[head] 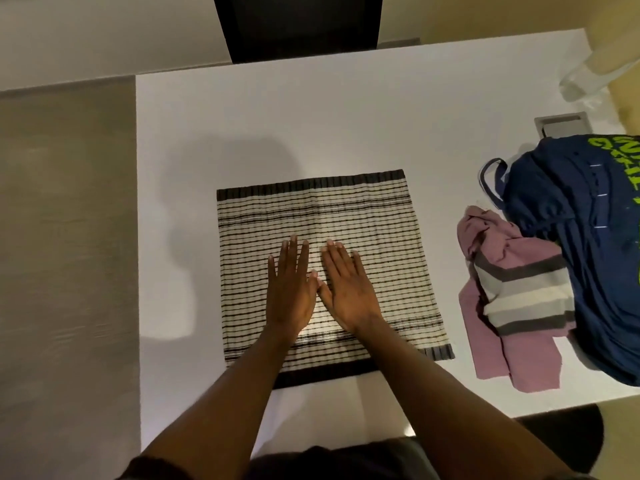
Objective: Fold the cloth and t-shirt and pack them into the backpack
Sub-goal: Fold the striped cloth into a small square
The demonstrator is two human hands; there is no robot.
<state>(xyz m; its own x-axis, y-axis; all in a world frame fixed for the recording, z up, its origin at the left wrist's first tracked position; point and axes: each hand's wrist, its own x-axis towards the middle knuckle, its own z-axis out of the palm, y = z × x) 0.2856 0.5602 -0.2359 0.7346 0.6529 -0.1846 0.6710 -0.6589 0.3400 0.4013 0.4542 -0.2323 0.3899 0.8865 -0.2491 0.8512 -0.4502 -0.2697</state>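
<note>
I see the cloth (318,216) spread flat in the middle of the smooth white worktop (277,116). It is a roughly square piece, turned a little off the worktop's edges. Its weave looks ribbed, cream crossed by thin dark stripes, with a solid dark band along the far edge and another along the near edge. I cannot tell whether it is one layer or already doubled.

To the right, well apart from the cloth, the t-shirt (512,299) lies in a crumpled heap. It is soft mauve fabric with a panel of grey, white and charcoal bands, and its right side touches the backpack (588,237). The backpack is navy, slumped and creased, with bright green lettering and a carry loop at its upper left. The frame's right edge cuts it off.

A grey rectangular plate (561,124) is set into the worktop beyond the backpack. A dark chair back (294,26) stands at the far side, and dull grey-brown floor (65,237) shows on the left.

Both forearms reach forward from the bottom of the view. The left hand (289,289) and right hand (348,292) lie palm-down on the cloth's centre. Their fingers are straight and close together, pointing away from me, gripping nothing. The thumbs angle inward and meet, or nearly meet, between the two hands.
</note>
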